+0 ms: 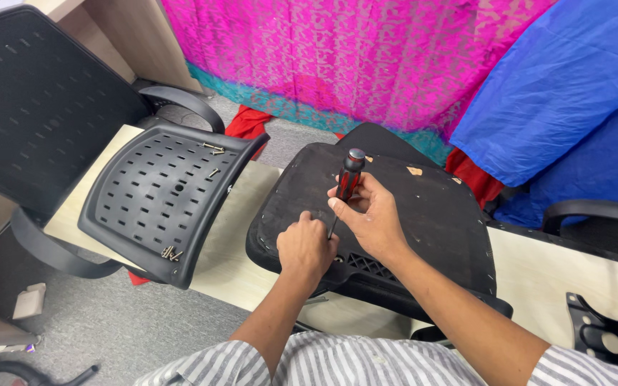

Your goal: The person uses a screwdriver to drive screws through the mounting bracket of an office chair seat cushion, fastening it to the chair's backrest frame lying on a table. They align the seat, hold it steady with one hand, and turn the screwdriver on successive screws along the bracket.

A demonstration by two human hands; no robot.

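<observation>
A right hand [370, 218] grips a red-and-black screwdriver [347, 183] upright on an upturned seat cushion [423, 214] at the counter's [230, 243] centre; the left hand [305, 246], fingers curled, apparently steadies its tip. A slip could jab those fingers; loose screws [172, 253] at nine o'clock may roll off.
</observation>
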